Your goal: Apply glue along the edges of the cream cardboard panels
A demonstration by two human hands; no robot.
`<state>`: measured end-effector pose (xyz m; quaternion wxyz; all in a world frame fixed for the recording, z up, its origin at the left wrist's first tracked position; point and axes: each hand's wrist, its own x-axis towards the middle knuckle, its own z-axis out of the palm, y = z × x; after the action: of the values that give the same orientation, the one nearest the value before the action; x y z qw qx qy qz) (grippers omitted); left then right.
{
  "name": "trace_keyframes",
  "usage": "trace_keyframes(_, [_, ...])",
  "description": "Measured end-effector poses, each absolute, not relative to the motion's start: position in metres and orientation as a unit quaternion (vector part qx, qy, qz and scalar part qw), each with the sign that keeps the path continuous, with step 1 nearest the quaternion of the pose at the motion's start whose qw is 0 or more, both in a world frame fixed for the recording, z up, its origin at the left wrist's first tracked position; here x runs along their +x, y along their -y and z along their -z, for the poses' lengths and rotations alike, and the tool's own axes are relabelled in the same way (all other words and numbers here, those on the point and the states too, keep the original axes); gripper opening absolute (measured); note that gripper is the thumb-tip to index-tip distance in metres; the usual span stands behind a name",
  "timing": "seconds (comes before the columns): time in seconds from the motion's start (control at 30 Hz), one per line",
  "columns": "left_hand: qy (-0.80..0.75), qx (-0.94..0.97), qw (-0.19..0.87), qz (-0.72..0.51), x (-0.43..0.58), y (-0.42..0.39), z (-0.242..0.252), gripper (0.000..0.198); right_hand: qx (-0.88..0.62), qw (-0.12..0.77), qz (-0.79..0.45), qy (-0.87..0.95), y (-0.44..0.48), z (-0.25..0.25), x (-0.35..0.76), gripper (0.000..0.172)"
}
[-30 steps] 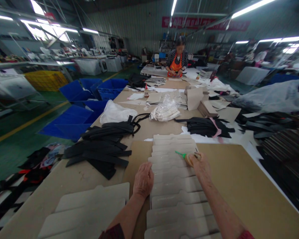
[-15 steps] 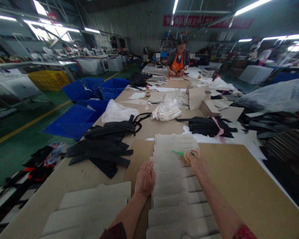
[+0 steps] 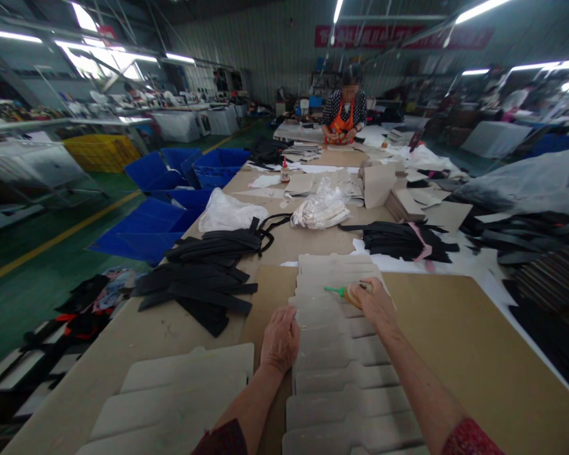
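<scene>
A squeeze glue bottle (image 3: 354, 294) with a green nozzle lies tilted in my right hand (image 3: 377, 303), whose fingers wrap round it. Its tip points left, over a column of overlapping grey cardboard pieces (image 3: 336, 354). At the left edge of that column is my left hand (image 3: 281, 338), fingers bent and closed against the edge of a cardboard piece; the fingertips are partly hidden. More cardboard pieces (image 3: 171, 398) overlap on the table to the left of my left forearm.
Black strips (image 3: 203, 268) lie at the left, and a tied black bundle (image 3: 403, 241) lies beyond the column. A plastic-wrapped bundle (image 3: 321, 208) and another glue bottle (image 3: 285, 170) stand farther back. A brown board (image 3: 459, 341) extends rightward. A co-worker (image 3: 345, 114) works at the far end.
The view has shifted slightly, moving the scene a little to the right. The bottle's nozzle tip has moved slightly left over the cardboard. My left hand stays at the column's edge.
</scene>
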<state>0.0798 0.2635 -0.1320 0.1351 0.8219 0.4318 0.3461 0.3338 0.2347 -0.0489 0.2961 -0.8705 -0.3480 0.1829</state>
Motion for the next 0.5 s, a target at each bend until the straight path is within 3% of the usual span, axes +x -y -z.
trace_keyframes(0.5, [-0.432,0.82,0.135,-0.349,0.081,-0.262,0.13,0.028,-0.855,0.336,-0.195,0.343,-0.231,0.058,0.303,0.044])
